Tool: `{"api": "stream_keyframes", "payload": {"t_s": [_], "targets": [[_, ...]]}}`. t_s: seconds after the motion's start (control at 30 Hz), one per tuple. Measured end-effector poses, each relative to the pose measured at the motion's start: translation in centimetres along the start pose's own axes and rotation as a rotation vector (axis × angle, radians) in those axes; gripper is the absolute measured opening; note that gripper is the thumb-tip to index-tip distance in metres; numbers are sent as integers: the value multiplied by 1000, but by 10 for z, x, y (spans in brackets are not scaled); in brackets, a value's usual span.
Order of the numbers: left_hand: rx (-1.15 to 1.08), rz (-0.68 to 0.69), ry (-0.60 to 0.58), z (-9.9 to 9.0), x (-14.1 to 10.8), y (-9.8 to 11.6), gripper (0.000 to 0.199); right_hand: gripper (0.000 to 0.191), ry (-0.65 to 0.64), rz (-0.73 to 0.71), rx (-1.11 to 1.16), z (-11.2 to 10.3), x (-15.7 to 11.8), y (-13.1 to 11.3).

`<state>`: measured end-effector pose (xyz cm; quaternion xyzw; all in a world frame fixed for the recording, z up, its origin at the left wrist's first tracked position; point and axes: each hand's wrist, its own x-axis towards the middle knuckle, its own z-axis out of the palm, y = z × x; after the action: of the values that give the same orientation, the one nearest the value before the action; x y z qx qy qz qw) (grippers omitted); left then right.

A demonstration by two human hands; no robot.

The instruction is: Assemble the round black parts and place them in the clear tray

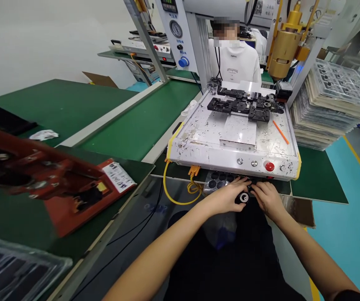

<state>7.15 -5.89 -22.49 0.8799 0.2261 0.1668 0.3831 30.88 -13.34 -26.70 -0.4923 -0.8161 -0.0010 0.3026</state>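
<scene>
Just in front of the white machine base, my left hand is closed around a small black round part with a pale ring on its face. My right hand is bent in close beside it, its fingertips at the part's right side; what they grip, if anything, is hidden. Partly under the left hand lies a clear plastic tray with several round black pieces in it. Above both hands, the white machine base carries a black jointed fixture and an orange stick.
A red press stands on the green bench at left, with a clear tray nearer me. A yellow cable loops below the machine's edge. Stacked trays rise at right. A co-worker in white sits beyond the machine.
</scene>
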Motion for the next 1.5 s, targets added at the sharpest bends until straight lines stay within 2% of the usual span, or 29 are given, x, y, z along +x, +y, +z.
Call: {"api": "stream_keyframes", "payload": {"t_s": [0.13, 0.23, 0.37, 0.53, 0.7, 0.83, 0.97, 1.13, 1.2, 1.33, 1.5], "targets": [[-3, 14, -13, -3, -1, -1, 36, 29, 72, -58, 52, 10, -16, -1], [6, 9, -27, -5, 0, -2, 38, 25, 134, -32, 103, 5, -28, -8], [51, -16, 50, -6, 9, -3, 40, 18, 214, 129, 172, -16, -32, -20], [92, -62, 143, 0, 23, -6, 33, 14, 223, 380, 277, -38, -26, -26], [87, -39, 200, 9, 19, -4, 35, 27, 224, 611, 441, -53, -14, -29], [36, -38, 267, 10, 5, 11, 37, 37, 202, 739, 619, -67, 0, -39], [-222, -188, 387, 9, -14, 37, 39, 42, 204, 860, 823, -75, 14, -50], [-1053, -414, 416, 15, -27, 62, 48, 45, 168, 962, 1055, -77, 25, -57], [-1241, -452, 453, 15, -29, 69, 54, 44, 140, 950, 1077, -77, 27, -59], [-1367, -468, 480, 11, -33, 81, 56, 44, 99, 905, 1054, -79, 28, -64], [-1393, -439, 493, 8, -41, 91, 50, 43, 35, 927, 1128, -82, 23, -66]]}}
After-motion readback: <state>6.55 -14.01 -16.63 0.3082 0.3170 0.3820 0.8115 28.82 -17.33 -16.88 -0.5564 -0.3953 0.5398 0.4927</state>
